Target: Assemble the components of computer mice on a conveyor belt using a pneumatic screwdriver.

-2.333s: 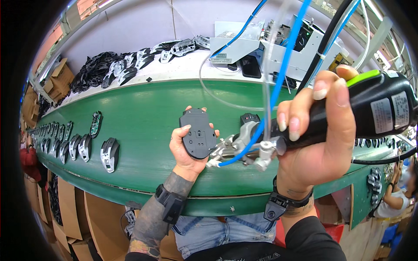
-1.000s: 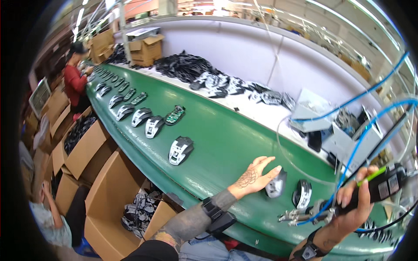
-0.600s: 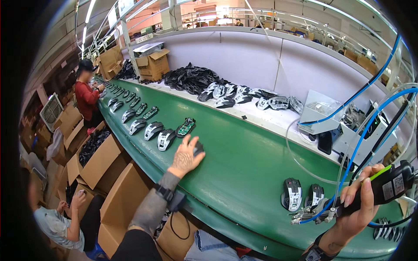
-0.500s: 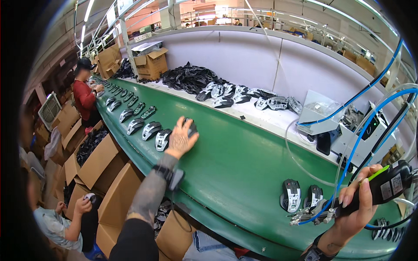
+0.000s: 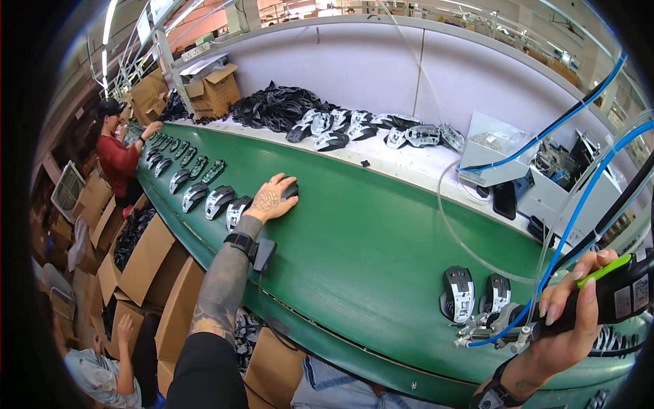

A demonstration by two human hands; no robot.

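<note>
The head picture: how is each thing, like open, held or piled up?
Left hand: at a dark mouse piece, grip unclear
Right hand: closed around the black tool
Black tool: held
Two mouse shells: lying on the green belt
Cardboard box: open
Black parts: heaped

The left arm (image 5: pixel 221 286) stretches out, left hand (image 5: pixel 271 199) palm down, grip hard to judge; the right hand (image 5: pixel 571 315) curls firmly.

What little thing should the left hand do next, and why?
Maybe curl the left hand snugly around the dark mouse part, because it is reaching right over that part, while the right hand is busy gripping the black tool.
</note>
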